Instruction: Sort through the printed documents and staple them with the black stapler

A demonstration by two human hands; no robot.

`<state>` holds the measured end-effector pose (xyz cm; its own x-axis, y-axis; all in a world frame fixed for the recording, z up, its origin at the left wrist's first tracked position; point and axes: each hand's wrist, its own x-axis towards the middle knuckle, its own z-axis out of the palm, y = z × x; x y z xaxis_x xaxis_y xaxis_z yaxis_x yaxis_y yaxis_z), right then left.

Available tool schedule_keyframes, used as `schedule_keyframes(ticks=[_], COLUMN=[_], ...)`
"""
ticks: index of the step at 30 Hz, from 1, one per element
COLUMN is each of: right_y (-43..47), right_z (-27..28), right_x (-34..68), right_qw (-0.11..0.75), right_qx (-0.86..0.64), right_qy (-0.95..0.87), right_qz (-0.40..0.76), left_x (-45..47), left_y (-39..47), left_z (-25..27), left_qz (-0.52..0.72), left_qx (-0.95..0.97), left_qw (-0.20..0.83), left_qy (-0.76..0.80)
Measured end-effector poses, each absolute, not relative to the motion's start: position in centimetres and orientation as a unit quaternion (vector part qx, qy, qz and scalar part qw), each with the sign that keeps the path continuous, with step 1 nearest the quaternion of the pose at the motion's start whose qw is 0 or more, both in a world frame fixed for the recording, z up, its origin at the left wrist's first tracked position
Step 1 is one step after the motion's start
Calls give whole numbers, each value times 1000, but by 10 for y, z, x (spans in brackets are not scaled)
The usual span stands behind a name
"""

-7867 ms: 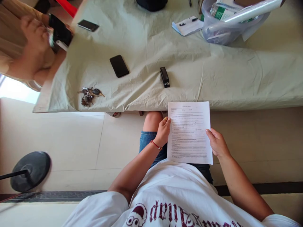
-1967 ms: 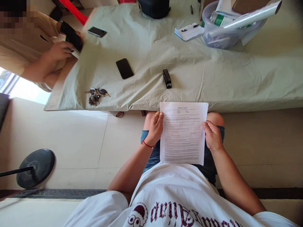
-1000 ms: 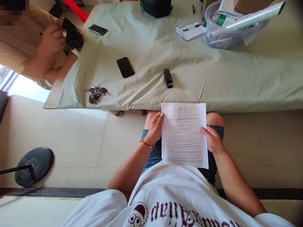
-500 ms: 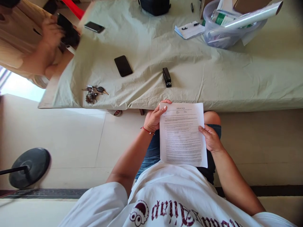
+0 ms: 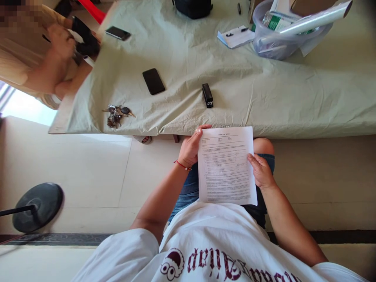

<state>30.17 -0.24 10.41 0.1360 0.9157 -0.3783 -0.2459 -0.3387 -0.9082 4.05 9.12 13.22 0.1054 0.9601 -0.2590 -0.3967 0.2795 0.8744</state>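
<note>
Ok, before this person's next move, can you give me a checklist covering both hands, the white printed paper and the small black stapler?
1. Bare left hand gripping the white rectangular printed paper near its upper left corner: ok.
2. Bare right hand gripping its right edge: ok.
3. Printed side facing the wearer: ok.
4. Small black oblong stapler lying on the pale green cloth, free of hands: ok.
5. Staples loaded: cannot tell.
6. Single sheet or several: cannot tell.

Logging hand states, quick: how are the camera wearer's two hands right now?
Left hand: closed, holding the printed paper near its upper left corner.
Right hand: closed, holding its right edge.
</note>
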Motion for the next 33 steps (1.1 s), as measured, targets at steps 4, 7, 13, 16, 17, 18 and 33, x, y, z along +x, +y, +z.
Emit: schedule_keyframes(ticks=[4, 7, 13, 16, 17, 18, 33], right_y=[5, 9, 12, 12, 12, 12, 12], right_z=[99, 97, 92, 89, 88, 87, 82], right_x=[305, 305, 300, 300, 300, 301, 306], right_qw=[528, 547, 562, 557, 554, 552, 532], right_qx=[-596, -612, -621, -626, -627, -627, -643], right_qy=[-266, -246, -245, -258, -264, -269, -300], right_qz=[543, 515, 488, 481, 480, 479, 461], left_x=[44, 42, 39, 41, 42, 43, 41], left_y=[80, 64, 36, 30, 29, 29, 26], left_z=[123, 115, 106, 102, 101, 100, 99], left_qz=[488, 430, 411, 422, 427, 433, 415], left_qx=[332, 318, 320, 365, 367, 362, 392], left_qw=[701, 745, 730, 686, 678, 676, 642], left_qy=[400, 399, 442, 467, 472, 474, 513])
